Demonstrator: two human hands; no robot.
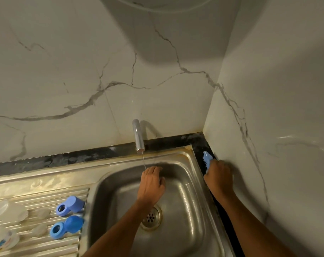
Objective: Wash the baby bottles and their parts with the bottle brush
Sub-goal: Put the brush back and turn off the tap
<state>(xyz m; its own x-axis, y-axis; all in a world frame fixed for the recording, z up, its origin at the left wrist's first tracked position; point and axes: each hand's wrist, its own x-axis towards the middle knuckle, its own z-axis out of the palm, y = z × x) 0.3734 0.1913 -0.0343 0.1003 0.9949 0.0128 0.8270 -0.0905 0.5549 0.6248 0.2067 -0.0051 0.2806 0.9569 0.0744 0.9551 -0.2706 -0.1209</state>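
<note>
My right hand (219, 175) grips the blue bottle brush (207, 158) on the dark ledge at the sink's right edge, by the wall. Only the brush's bristled end shows beyond my fingers. My left hand (151, 184) hangs over the sink basin (185, 210) under a thin stream from the tap (138, 136), fingers bent and empty. On the ribbed drainboard (37, 193) lie two blue bottle collars with caps (70, 203) (66, 226), two clear teats (42, 213) (39, 230) and two clear bottles (7, 210) (1, 238) at the far left.
Marble-patterned walls close in at the back and the right. A drain strainer (151, 217) sits in the basin floor. A dark counter strip (64, 159) runs behind the sink.
</note>
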